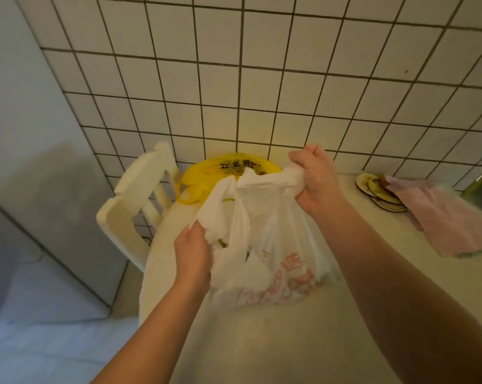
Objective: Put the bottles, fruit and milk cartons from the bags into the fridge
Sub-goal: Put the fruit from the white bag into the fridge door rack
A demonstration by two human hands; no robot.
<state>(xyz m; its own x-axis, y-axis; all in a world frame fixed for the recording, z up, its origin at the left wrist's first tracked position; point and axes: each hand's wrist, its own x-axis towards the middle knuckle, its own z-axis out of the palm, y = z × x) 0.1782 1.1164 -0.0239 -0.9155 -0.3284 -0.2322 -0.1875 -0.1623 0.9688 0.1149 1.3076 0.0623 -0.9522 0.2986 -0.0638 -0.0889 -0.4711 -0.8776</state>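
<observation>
1. A wall of white square tiles point(262, 79) with dark grout fills the upper half of the view and meets a plain pale wall at the left corner.
2. A white round table point(262, 342) takes up the lower middle. Its far edge is close to the tiles, and both forearms reach in over it.
3. A tall grey unit point(54, 203) stands at the left against the plain wall, well apart from the table.
4. Pale floor point(40, 328) shows at the lower left, between the unit and the table.
5. A white chair point(134, 195) stands at the table's left far side, its slatted back in the gap between the table and the grey unit.
6. The white bag point(275, 245), thin and half see-through, sits on the table in the middle. Its top is pulled up and its sides are spread. It carries pinkish-red printed characters, too blurred to read. Something dark and greenish shows at its mouth, but what it is cannot be told.
7. A pink cloth point(456, 217) lies on the table's right side.
8. The yellow bag point(203, 173) sits behind the white bag, between it and the wall. Its dark print is seen upside down and is unreadable.
9. The right hand point(317, 181) clenches a bunched handle of the white bag at its far upper edge.
10. The left hand point(192, 256) grasps the bag's near left handle, fingers curled into the plastic.
11. A few round coasters point(378, 189) overlap beside the pink cloth, near the wall.
</observation>
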